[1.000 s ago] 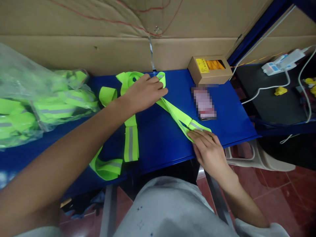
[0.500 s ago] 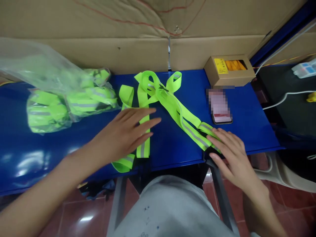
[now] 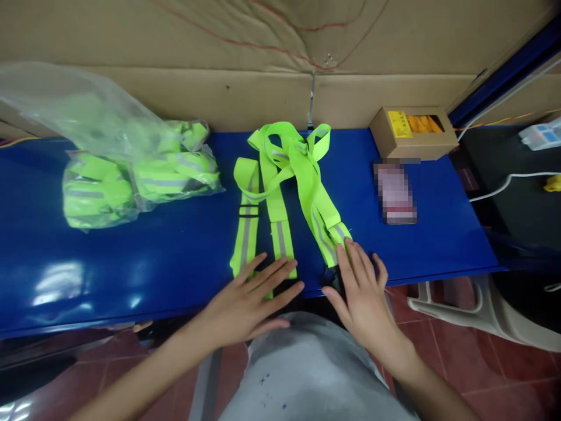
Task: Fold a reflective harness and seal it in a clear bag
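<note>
A neon yellow-green reflective strap harness (image 3: 277, 202) with grey stripes lies loosely looped on the blue table. Its left straps run down under my left hand (image 3: 252, 307), which rests over their lower ends with fingers spread. A black slider buckle (image 3: 249, 211) crosses the leftmost strap. My right hand (image 3: 362, 286) lies over the lower end of the right straps, fingers stretched out and thumb apart. Beside that thumb a black clip (image 3: 333, 279) shows in part. Whatever lies beneath both palms is hidden.
Clear plastic bags (image 3: 142, 175) of folded neon harnesses sit at the left of the blue table (image 3: 175, 257). At the right are a phone (image 3: 397, 193), its screen blurred, and a cardboard box (image 3: 412, 137) holding something orange. Cardboard (image 3: 197, 96) lines the back.
My left hand has moved down and right onto the strap ends. My right hand has shifted left, and the right straps now hang more steeply. The left straps lie straighter.
</note>
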`<state>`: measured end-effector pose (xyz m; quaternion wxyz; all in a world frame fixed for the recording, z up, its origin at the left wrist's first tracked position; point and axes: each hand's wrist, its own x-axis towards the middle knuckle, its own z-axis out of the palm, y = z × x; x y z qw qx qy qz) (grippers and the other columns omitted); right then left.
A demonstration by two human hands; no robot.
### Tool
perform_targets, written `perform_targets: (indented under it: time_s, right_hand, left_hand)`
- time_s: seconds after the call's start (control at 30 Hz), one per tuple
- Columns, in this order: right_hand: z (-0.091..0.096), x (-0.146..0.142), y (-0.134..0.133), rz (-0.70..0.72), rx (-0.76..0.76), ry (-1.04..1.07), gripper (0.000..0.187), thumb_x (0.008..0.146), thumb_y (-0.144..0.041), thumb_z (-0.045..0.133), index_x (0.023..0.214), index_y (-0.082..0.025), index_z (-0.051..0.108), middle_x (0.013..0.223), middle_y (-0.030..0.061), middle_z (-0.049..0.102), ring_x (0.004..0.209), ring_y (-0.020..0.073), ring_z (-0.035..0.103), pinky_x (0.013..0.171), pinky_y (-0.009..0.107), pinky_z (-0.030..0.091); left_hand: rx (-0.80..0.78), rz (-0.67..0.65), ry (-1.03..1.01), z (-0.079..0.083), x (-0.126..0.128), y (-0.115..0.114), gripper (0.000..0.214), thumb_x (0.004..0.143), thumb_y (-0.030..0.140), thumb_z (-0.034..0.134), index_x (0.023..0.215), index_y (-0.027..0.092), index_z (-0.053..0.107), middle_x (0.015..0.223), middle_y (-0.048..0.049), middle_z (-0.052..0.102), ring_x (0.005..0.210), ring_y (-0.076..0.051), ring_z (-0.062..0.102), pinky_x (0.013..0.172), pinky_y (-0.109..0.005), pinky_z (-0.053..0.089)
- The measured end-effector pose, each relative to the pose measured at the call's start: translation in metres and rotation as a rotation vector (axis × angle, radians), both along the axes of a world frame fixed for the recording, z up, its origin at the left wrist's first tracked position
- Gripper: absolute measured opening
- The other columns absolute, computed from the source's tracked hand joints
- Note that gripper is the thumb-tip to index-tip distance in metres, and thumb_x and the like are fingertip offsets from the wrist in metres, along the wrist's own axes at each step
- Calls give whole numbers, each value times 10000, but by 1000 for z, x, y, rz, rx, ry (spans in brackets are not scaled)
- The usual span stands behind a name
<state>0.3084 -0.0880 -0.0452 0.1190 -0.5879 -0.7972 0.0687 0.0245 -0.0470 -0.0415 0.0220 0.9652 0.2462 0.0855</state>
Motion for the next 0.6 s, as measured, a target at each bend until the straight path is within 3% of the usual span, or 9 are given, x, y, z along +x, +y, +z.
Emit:
perform_targets:
  time_s: [0.1,0.2,0.3,0.37,0.47,0.6]
  right_hand:
    - [0,-14,-2,37,-15,4,848,1118,-539,399,1745,-221,-74,1750,203,310,1598,401,348,1202,663,290]
    - [4,-10,-4,103,-61,44,827,1118,-531,408,1749,-249,-46,1781,183,231,1633,389,280,1215,667,299]
    - [18,10,3,185,-94,146,742,1120,-489,417,1749,-286,78,1785,132,253,1639,347,282,1239,639,326]
    - [34,24,23,166,-45,230,645,1124,-445,422,1720,-293,230,1736,112,381,1597,316,377,1224,587,391]
    - [57,32,85,94,110,346,454,1121,-384,444,1550,-261,522,1492,111,659,1385,275,619,1140,491,508]
    - [61,6,201,17,179,280,404,1092,-347,427,1379,-171,651,1366,163,715,1259,330,679,1113,538,518]
  left_hand:
    - [38,-15,-50,1,13,3,599,1051,574,571,1553,251,522,1631,-151,520,1521,-334,504,1251,-593,419]
    - [48,8,-116,5,17,1,508,1080,528,537,1491,229,561,1558,-142,600,1480,-306,547,1251,-567,418]
    - [65,36,-185,19,12,2,415,1106,475,494,1417,222,601,1463,-121,677,1401,-275,613,1224,-530,448]
    - [84,72,-265,32,5,14,325,1108,394,507,1357,223,625,1370,-103,730,1304,-252,671,1160,-491,502]
    - [94,294,-442,49,-7,65,229,1060,204,546,1262,231,650,1188,-57,783,1135,-199,723,989,-380,578]
    - [-94,722,-621,50,-11,176,252,1006,209,501,1179,213,684,1145,-24,786,992,-140,717,902,-305,586]
